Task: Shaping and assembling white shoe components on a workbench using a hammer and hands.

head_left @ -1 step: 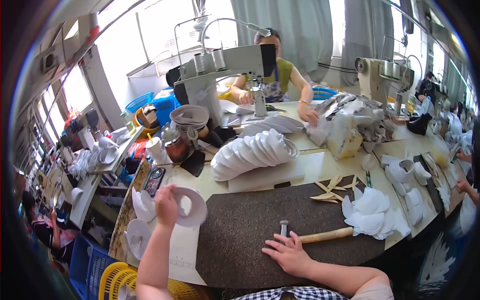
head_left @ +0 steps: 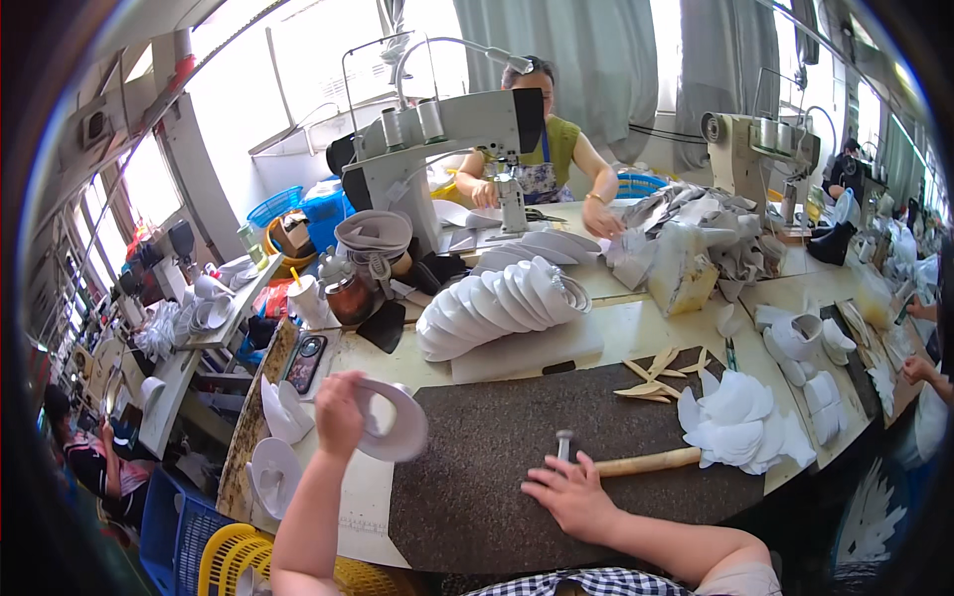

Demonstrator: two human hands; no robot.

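- Left hand: fingers closed on the left rim of a pale-white, curved, open-centred sheet piece.
- Position: piece just right of this hand, over the left edge of a dark-brown, speckled mat; long axis slanting down rightward; right hand farther off.
- Appearance: smooth, looped around an oval opening.
- Right hand: palm down, fingers loosely spread at a metal-headed, pale-wooden-handled hammer; grip cannot be told.
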